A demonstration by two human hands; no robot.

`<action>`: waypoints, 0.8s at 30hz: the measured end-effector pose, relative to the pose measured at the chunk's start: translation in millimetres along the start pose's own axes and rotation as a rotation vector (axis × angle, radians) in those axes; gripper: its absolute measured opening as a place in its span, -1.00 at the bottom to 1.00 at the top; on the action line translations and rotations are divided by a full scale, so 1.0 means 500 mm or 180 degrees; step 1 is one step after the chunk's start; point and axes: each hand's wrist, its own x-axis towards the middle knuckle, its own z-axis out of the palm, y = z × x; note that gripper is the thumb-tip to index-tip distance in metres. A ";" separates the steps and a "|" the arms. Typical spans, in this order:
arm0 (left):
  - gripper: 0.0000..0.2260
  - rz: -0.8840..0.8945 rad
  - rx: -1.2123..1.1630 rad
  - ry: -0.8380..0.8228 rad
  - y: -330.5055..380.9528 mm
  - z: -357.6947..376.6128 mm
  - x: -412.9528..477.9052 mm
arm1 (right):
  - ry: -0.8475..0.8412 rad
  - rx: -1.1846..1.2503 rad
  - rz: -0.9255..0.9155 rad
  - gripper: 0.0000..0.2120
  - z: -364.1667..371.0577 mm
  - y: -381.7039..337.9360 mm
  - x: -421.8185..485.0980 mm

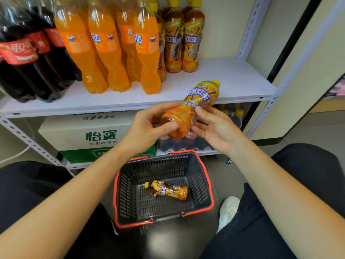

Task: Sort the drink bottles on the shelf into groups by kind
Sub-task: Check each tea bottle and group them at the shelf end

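White shelving [224,77] held colas [28,53] left, orange sodas [104,49] centre, iced teas [183,40] right; we judged the grouping nearly done. Two teas were left. Held bottle [194,107]: amber, yellow-capped, tilted before the shelf edge; our left hand [149,126] gripped its base, our right hand [214,129] was relaxed, fingertips touching it. Second bottle [168,190] lay in the basket [207,184].

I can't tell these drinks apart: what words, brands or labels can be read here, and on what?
"可口可乐", last character partly turned away: red label of the cola bottles.
"FANTA", "达": orange soda bottles.
"冰红茶": shelf tea bottles and held tea bottle.
"怡寶", "饮用纯净水": white carton.
Too blurred: label of the basket bottle, all small print.
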 end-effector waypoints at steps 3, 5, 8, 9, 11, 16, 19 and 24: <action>-0.41 -0.0031 0.0021 0.0030 -0.007 -0.002 -0.003 | 0.0031 0.0109 0.0125 -0.58 0.003 0.000 0.000; -0.37 0.0006 0.0072 0.0006 -0.010 -0.004 -0.004 | 0.0055 0.0108 0.0164 -0.58 0.004 0.000 0.001; -0.36 0.0020 0.0014 -0.0025 -0.007 -0.004 -0.005 | 0.0027 0.0185 0.0202 -0.61 0.004 -0.003 0.000; -0.37 0.0019 0.0002 -0.0036 -0.007 -0.006 -0.006 | 0.0009 0.0233 0.0216 -0.62 0.004 -0.004 0.000; -0.39 0.0009 0.0016 -0.0078 -0.006 -0.010 -0.005 | -0.0029 0.0324 0.0238 -0.59 0.005 -0.005 -0.002; -0.51 0.0012 -0.0162 -0.0127 -0.007 -0.013 -0.004 | -0.0182 0.0394 0.0324 -0.60 0.001 0.001 0.000; -0.59 -0.0099 -0.0279 -0.0016 -0.004 -0.005 -0.004 | -0.0217 0.0305 0.0309 -0.51 -0.002 0.001 0.003; -0.66 -0.0129 0.0056 0.0110 -0.007 0.008 -0.007 | -0.0003 -0.0065 0.0095 -0.29 0.006 0.002 0.002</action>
